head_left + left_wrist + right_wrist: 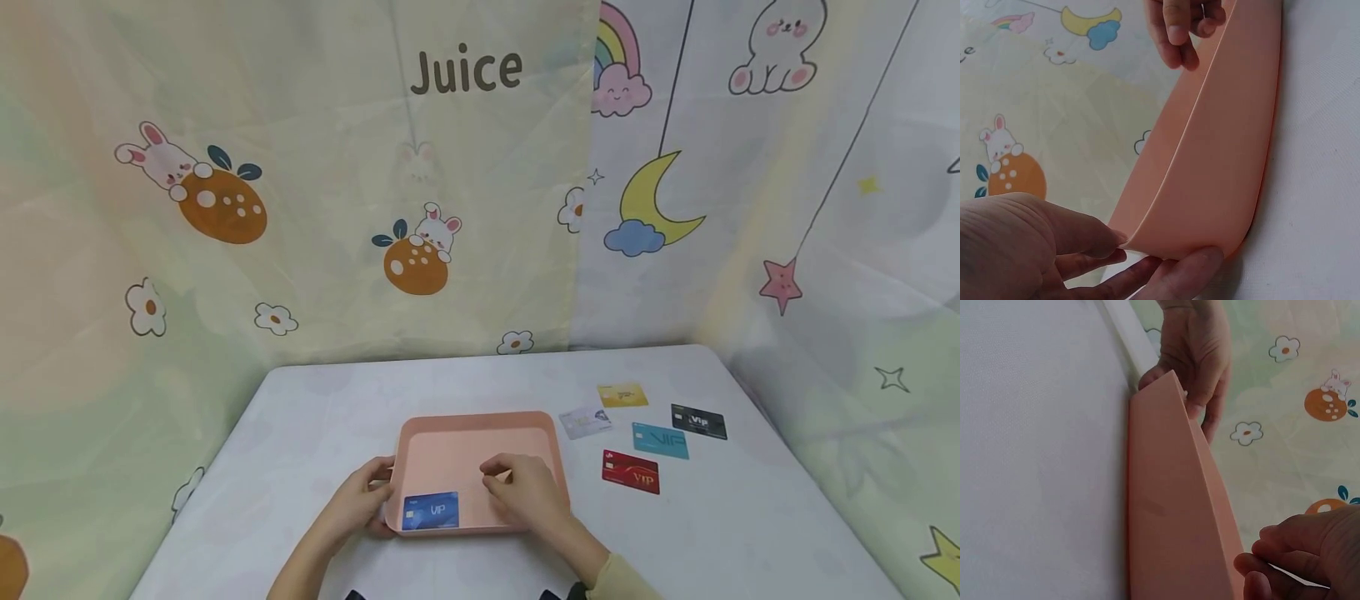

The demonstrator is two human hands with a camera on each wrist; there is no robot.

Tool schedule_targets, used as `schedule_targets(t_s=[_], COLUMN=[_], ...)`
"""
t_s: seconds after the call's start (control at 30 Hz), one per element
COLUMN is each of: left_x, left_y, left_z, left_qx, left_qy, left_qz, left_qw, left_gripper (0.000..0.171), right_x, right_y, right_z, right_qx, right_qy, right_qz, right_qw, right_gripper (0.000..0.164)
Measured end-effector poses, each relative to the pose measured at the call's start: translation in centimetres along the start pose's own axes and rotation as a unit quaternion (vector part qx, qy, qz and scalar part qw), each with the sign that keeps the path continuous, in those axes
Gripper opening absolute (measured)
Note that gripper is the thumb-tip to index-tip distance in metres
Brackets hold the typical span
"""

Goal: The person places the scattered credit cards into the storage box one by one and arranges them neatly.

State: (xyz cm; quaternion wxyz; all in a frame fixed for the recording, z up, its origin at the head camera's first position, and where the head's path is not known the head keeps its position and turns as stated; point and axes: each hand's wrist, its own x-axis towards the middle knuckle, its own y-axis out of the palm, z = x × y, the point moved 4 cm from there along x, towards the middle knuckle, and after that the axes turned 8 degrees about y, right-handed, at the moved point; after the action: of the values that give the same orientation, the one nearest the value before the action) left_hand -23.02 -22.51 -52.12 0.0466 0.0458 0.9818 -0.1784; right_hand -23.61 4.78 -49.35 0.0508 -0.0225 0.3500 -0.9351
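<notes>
A pink rectangular tray (446,457) lies on the white table, with a blue VIP card (442,518) flat in its near left corner. My left hand (360,498) holds the tray's left end; in the left wrist view the thumb is on the rim and the fingers are against the outer wall. Over the right half of the tray is my right hand (531,493), its fingers loosely bent. From the right wrist camera, the right hand (1310,550) appears near the rim with nothing visible between thumb and fingers.
Right of the tray lie a red VIP card (630,472), a teal card (660,441), a black VIP card (699,422), a yellow card (622,395) and a silvery card (585,422). A patterned cloth (330,208) hangs behind the table (330,417).
</notes>
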Motion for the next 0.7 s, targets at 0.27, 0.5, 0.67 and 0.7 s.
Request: schedule_targets(t_s=[0.27,0.5,0.67,0.7], left_x=[-0.1,0.1,-0.1,-0.1], left_y=[0.0,0.1,0.0,0.0], left_z=[-0.1,0.0,0.0,0.0], left_qx=[-0.002,-0.008,-0.016,-0.018], left_qy=[-0.003,-0.006,0.001,0.001], left_qz=[0.005,0.008,0.012,0.013], left_qw=[1.0000,0.9999,0.9998,0.9998], left_gripper=[0.047,0.046,0.047,0.047], right_x=[0.4,0.7,0.9,0.9], right_y=[-2.7,-4.3,-5.2,-5.3], right_z=[-0.8,-1.9,-2.9,-3.2], right_qx=[0.003,-0.005,-0.003,-0.005], right_qy=[0.018,0.048,0.078,0.085], right_qz=[-0.010,-0.032,-0.043,-0.046], right_qw=[1.000,0.998,0.996,0.995], right_gripper=[0.017,0.015,0.015,0.015])
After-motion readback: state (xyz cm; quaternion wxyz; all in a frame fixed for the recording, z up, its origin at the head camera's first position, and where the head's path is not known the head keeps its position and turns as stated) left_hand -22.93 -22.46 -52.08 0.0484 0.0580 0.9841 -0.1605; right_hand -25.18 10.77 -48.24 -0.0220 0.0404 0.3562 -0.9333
